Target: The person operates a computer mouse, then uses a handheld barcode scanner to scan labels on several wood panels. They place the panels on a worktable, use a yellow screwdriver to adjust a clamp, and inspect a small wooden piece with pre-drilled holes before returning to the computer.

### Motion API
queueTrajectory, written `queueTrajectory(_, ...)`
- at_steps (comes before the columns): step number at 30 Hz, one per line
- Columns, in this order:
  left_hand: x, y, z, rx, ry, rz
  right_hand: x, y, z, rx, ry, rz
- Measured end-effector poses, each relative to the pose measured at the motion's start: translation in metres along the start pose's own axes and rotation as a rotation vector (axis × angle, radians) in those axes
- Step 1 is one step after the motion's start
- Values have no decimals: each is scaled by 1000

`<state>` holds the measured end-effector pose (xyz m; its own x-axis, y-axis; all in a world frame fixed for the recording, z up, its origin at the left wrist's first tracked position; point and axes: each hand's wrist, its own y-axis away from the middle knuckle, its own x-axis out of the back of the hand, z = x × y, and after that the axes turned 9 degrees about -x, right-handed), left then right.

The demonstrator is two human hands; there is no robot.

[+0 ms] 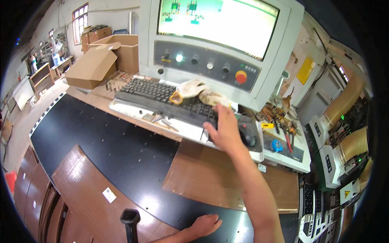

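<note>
My right hand (225, 126) reaches over the right end of the black keyboard (148, 90). Its fingertips rest at the keys, with the thumb spread apart, and nothing is held. To its right lies a dark computer mouse (248, 135). Pale work gloves (194, 90) with yellow cuffs are draped across the keyboard. Down at the lower middle, my left hand (206, 225) rests loosely curled on the black table surface (121, 141), with nothing visible in it. A black handheld scanner-like device (130, 218) stands to its left.
Above the keyboard is a grey control panel (206, 67) with a lit screen and red stop button (241, 77). Brown boards (227, 178) lie on the table. Pliers, other tools and a blue tape measure (276, 146) sit at right; an opened cardboard box (93, 67) stands at far left.
</note>
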<state>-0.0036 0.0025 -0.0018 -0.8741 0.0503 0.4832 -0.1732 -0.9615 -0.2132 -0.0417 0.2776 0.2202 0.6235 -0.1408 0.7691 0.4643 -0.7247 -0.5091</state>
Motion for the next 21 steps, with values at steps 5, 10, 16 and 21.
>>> queueTrajectory(5,4,-2,3,0,-19,-31,13,6,8,-35,13,-17)
queueTrajectory(10,1,-2,1,-33,6,-16,24,22,19,-36,46,-30)
queueTrajectory(16,3,0,-3,-75,14,19,42,36,49,-71,278,104)
queueTrajectory(21,1,-1,2,-53,16,6,45,50,74,-236,184,59)
